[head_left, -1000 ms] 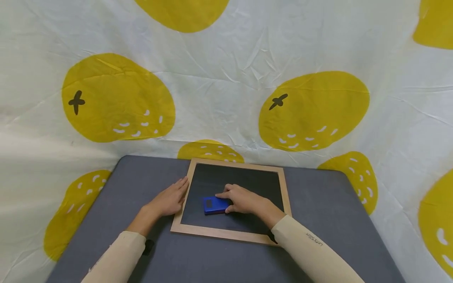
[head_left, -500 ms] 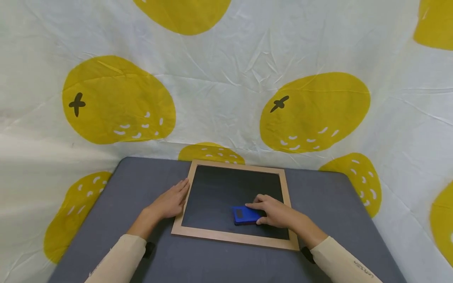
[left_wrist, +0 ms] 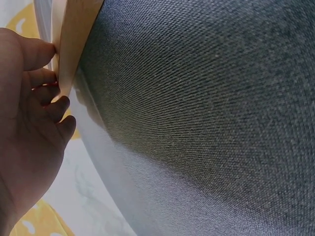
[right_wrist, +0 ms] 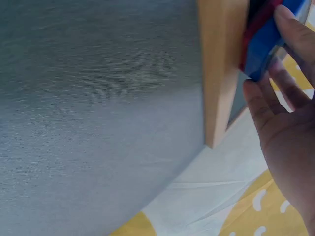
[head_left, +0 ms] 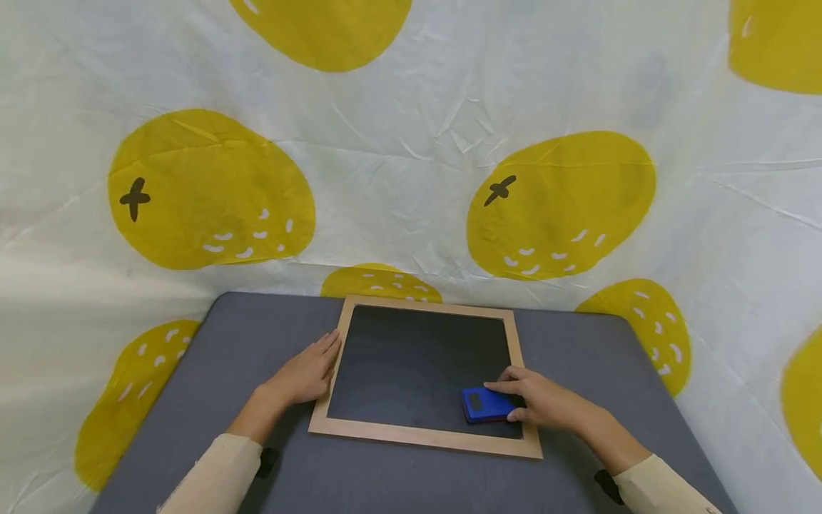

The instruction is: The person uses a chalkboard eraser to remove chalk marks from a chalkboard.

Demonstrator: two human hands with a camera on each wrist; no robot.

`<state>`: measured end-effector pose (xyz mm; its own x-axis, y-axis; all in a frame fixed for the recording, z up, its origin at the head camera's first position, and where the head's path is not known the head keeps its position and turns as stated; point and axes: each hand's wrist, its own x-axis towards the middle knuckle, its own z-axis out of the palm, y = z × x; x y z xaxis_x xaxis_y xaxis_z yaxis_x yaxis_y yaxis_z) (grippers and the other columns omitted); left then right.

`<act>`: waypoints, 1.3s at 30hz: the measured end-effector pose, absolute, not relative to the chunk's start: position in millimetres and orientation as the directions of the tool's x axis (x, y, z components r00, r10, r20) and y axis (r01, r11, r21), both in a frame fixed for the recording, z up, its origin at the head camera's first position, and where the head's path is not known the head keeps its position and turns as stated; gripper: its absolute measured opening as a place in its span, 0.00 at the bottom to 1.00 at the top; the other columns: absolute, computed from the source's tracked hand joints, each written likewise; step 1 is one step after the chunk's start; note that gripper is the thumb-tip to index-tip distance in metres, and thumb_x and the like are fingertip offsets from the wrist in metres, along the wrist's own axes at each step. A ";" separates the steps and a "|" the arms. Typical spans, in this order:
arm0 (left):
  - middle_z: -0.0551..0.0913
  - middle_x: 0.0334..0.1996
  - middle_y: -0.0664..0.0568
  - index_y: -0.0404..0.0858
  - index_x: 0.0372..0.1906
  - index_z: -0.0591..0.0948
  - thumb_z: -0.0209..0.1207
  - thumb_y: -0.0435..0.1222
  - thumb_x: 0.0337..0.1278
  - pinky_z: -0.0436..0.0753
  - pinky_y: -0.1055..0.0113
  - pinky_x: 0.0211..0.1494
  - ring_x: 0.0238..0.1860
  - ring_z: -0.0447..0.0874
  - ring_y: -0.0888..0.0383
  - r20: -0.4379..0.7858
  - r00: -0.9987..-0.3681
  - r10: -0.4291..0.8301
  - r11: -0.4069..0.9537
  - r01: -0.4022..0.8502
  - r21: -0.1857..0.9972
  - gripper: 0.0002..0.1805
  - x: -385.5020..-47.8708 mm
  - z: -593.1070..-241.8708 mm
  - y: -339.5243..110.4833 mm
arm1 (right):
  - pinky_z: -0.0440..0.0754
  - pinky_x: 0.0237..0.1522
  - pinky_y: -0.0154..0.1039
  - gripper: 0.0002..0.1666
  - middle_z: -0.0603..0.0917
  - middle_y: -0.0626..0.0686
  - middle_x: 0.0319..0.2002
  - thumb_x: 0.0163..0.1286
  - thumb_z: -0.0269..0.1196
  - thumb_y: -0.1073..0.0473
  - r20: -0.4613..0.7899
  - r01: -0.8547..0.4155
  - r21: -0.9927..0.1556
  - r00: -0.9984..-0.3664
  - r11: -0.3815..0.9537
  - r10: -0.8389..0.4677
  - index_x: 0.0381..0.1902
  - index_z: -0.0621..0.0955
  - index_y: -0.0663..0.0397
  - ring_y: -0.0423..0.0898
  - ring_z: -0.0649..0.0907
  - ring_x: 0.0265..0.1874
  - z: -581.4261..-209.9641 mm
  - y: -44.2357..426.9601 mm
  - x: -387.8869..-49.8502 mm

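A chalkboard (head_left: 411,360) with a pale wooden frame lies flat on the table. My right hand (head_left: 546,401) grips a blue eraser (head_left: 481,405) by its right end, thumb on the near side and fingers on the far side. The eraser sits on the board's near right corner; the right wrist view shows its dark red underside layer (right_wrist: 256,29). At the board's left edge, my left hand (head_left: 302,375) rests with its fingers extended against the frame. In the left wrist view, the thumb and fingertips touch the wooden frame (left_wrist: 74,42).
The table (head_left: 398,478) has a dark grey cloth-like surface and rounded far corners. Behind it hangs a white curtain (head_left: 398,193) printed with large yellow fruit, close to the board's far edge.
My right hand has slid the eraser across the board, from left of its middle to the near right corner. The left hand stays at the left edge of the frame.
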<state>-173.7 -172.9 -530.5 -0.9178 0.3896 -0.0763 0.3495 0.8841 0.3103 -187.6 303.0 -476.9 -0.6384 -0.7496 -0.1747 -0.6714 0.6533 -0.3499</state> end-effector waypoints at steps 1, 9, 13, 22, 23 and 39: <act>0.55 0.81 0.35 0.26 0.79 0.59 0.51 0.33 0.75 0.63 0.40 0.79 0.80 0.56 0.35 -0.077 -0.918 0.389 0.884 0.349 0.310 0.34 -173.4 -530.8 -173.2 | 0.85 0.52 0.48 0.35 0.80 0.50 0.55 0.65 0.74 0.57 -0.174 -0.673 -0.351 -0.637 0.652 -0.751 0.70 0.79 0.51 0.47 0.80 0.51 -476.9 304.4 -187.7; 0.55 0.81 0.35 0.26 0.79 0.58 0.51 0.34 0.75 0.63 0.41 0.79 0.80 0.56 0.36 -0.081 -0.918 0.387 0.886 0.347 0.308 0.34 -172.0 -533.1 -173.3 | 0.85 0.52 0.47 0.35 0.80 0.49 0.55 0.66 0.74 0.55 -0.161 -0.698 -0.327 -0.624 0.638 -0.765 0.70 0.79 0.50 0.46 0.80 0.52 -478.7 301.2 -186.3; 0.55 0.81 0.34 0.26 0.79 0.58 0.51 0.33 0.74 0.63 0.40 0.79 0.80 0.56 0.36 -0.075 -0.917 0.391 0.881 0.349 0.320 0.34 -170.9 -532.6 -172.3 | 0.85 0.49 0.44 0.36 0.80 0.49 0.53 0.66 0.74 0.53 -0.160 -0.727 -0.309 -0.596 0.614 -0.787 0.70 0.79 0.50 0.45 0.80 0.50 -478.6 289.1 -184.7; 0.55 0.81 0.34 0.26 0.79 0.59 0.52 0.32 0.73 0.62 0.39 0.79 0.80 0.55 0.35 -0.077 -0.918 0.390 0.878 0.345 0.331 0.34 -170.7 -530.9 -171.0 | 0.83 0.53 0.40 0.36 0.79 0.46 0.51 0.67 0.73 0.50 -0.190 -0.784 -0.258 -0.533 0.565 -0.825 0.72 0.78 0.47 0.42 0.79 0.50 -475.3 237.7 -185.9; 0.55 0.81 0.34 0.26 0.79 0.58 0.52 0.33 0.74 0.62 0.39 0.79 0.80 0.55 0.35 -0.078 -0.918 0.389 0.879 0.345 0.330 0.34 -171.3 -531.2 -171.1 | 0.83 0.53 0.39 0.36 0.79 0.46 0.51 0.66 0.73 0.50 -0.190 -0.791 -0.252 -0.524 0.557 -0.830 0.72 0.78 0.47 0.42 0.79 0.49 -473.9 231.1 -186.1; 0.56 0.81 0.34 0.26 0.79 0.60 0.53 0.33 0.72 0.63 0.38 0.78 0.80 0.57 0.35 -0.065 -0.919 0.388 0.882 0.349 0.317 0.35 -174.8 -531.7 -174.1 | 0.82 0.50 0.33 0.38 0.81 0.48 0.52 0.69 0.69 0.40 -0.237 -0.859 -0.075 -0.478 0.507 -0.846 0.74 0.74 0.40 0.40 0.79 0.44 -477.5 122.9 -198.7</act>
